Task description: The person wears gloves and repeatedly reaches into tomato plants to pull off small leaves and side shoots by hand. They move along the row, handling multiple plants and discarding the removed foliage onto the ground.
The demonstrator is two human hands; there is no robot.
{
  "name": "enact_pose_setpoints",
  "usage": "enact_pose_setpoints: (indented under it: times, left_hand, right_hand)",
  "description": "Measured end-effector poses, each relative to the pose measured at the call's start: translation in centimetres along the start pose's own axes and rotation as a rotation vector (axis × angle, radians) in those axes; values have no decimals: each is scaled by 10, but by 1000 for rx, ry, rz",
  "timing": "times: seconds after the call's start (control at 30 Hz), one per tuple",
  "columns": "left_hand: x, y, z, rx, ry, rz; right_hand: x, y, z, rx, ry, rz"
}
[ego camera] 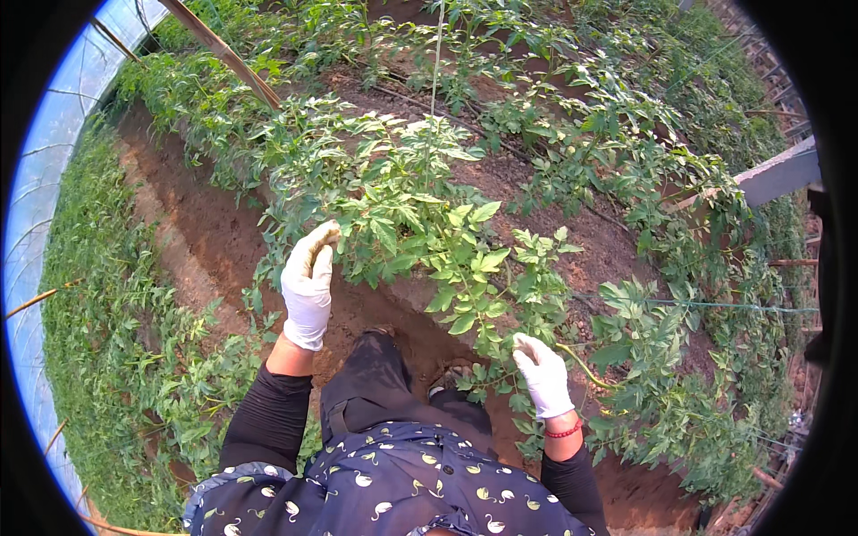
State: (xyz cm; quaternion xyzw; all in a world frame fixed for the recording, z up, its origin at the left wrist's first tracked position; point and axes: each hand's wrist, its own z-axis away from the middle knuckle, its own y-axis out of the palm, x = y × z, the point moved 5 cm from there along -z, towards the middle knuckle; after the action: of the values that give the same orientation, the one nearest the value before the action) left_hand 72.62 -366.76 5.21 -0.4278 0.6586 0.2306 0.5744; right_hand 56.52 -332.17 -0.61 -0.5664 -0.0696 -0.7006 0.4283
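My left hand [311, 285], in a white glove stained yellowish-brown at the fingertips, is raised at the left edge of a leafy tomato plant [385, 221]. Its fingers are close together near the leaves; whether they pinch anything is hidden. My right hand [541, 375], also gloved in white, is lower and to the right, with its fingertips among the leaves of a tomato plant [486, 288]. What lies between those fingers cannot be made out. A bare yellow-green stem [586, 367] curves just right of this hand. A thin upright string [437, 67] runs down into the foliage.
More tomato rows stand on both sides, with a soil furrow [208, 248] at the left. A wooden pole [221, 50] slants in at the upper left. A pale post [777, 174] juts from the right, above a taut green string [724, 305]. Plastic greenhouse film [47, 174] curves along the left.
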Motion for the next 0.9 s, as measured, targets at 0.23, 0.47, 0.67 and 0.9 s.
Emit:
enact_pose_setpoints:
  times: [0.23,0.47,0.67,0.9]
  left_hand:
    - [69,41,-173,250,-518,371]
    - [258,120,-188,265,-1142,539]
    - [248,167,-161,810,-448,119]
    - [219,165,-124,1242,-313,110]
  right_hand:
    - [97,49,-85,-79,-193,-62]
    - [167,103,-215,-255,-341,-393]
    - [195,134,-217,-287,-364,31]
    - [155,132,-202,-459,-187,364]
